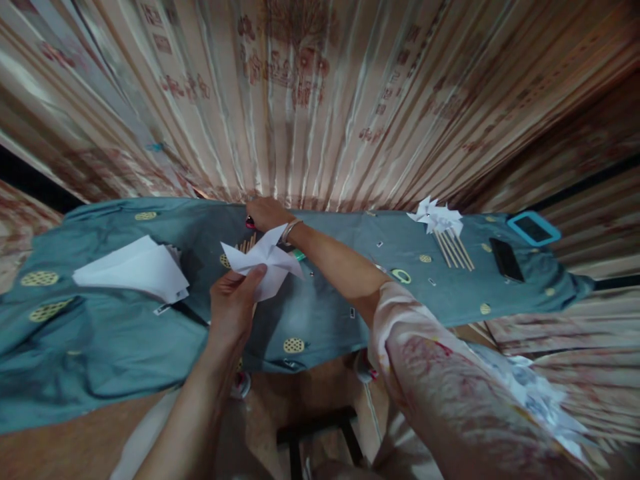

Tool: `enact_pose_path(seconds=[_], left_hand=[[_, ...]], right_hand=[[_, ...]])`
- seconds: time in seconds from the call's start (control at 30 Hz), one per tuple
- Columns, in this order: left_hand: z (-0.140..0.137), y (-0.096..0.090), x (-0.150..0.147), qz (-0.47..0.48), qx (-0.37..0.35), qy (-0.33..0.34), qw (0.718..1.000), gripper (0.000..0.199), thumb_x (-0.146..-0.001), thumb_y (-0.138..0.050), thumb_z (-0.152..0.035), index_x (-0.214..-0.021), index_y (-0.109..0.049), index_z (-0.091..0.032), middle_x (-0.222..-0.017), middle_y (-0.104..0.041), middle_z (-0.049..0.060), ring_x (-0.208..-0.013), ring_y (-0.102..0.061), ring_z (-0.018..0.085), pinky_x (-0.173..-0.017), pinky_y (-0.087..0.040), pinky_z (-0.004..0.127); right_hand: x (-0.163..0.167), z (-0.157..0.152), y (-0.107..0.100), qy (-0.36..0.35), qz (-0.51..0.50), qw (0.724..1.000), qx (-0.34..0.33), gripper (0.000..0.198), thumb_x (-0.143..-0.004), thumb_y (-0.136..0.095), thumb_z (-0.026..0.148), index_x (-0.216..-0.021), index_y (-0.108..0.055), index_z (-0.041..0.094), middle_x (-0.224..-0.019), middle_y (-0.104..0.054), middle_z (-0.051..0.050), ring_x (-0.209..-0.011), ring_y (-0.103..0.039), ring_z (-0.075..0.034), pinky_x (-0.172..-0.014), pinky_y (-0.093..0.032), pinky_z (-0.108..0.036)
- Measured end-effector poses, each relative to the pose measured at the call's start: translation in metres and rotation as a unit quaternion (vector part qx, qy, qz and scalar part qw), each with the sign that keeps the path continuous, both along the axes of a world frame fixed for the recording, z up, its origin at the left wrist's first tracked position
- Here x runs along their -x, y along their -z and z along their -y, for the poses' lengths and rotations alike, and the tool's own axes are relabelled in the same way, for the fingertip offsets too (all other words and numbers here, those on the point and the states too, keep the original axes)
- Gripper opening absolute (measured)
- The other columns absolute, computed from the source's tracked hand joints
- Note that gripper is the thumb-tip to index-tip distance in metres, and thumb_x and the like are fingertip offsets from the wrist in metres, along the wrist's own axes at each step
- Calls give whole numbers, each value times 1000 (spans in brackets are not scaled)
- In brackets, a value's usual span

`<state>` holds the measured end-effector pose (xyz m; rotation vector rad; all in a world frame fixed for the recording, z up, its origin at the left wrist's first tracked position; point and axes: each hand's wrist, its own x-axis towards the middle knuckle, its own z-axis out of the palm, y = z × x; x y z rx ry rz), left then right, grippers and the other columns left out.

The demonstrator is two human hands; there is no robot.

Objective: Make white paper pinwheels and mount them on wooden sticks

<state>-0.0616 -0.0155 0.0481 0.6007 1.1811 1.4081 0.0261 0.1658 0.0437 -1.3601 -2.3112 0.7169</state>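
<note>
A white paper pinwheel is pinched between the thumb and fingers of my left hand, held over the cloth-covered table. Part of a thin stick shows just below it. My right hand reaches across to the table's far edge with its fingers curled down. By its fingers is a small shiny red and dark thing, whose kind I cannot make out. Several wooden sticks lie behind the pinwheel, partly hidden by it. A small green item peeks out beneath my right forearm.
A stack of white paper lies at the left. Finished pinwheels on sticks lie at the right, beside a black phone and a blue-framed device. A light green ring-shaped handle rests mid-table. More pinwheels are at lower right.
</note>
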Motion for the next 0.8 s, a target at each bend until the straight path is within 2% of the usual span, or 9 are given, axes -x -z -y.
enact_pose_path(seconds=[0.1,0.3,0.47,0.67,0.8], left_hand=[[0,1,-1,13,7,0,1000,27,-48,-88,-32,-54,-64,-20,-57,-66,0,-57,-63,17,-57,-54,28],[0,0,-1,25,26,-8,999,26,-44,-87,-30,-56,-69,-17,-56,-67,0,-51,-59,13,-54,-51,25],[0,1,0,26,19,0,999,26,-46,-87,-32,-59,-71,-17,-60,-69,0,-56,-62,14,-58,-52,26],[1,6,1,26,12,7,1000,25,-48,-87,-32,-61,-73,-16,-61,-71,0,-57,-63,14,-60,-52,26],[1,6,-1,26,17,-1,1000,26,-47,-87,-31,-63,-74,-16,-63,-73,1,-56,-63,13,-59,-51,25]], right_hand=[[1,-1,1,0,13,1000,-13,45,-81,-68,-4,-55,-38,19,-93,-77,-13,-119,-64,-25,-111,-39,-41],[4,-2,5,29,-17,999,-19,48,-79,-70,-5,-49,-41,18,-63,-67,2,-110,-66,-16,-104,-42,-29],[3,-3,9,55,-59,996,-25,48,-75,-69,-7,-46,-41,19,-53,-62,4,-100,-67,-12,-98,-41,-26],[-6,-6,14,75,-50,995,-46,34,-82,-56,6,-51,-51,18,-74,-73,-1,-107,-64,-11,-96,-38,-28],[-17,-8,9,86,-34,994,-55,22,-84,-55,7,-66,-62,15,-90,-75,-8,-99,-65,-17,-92,-43,-30]])
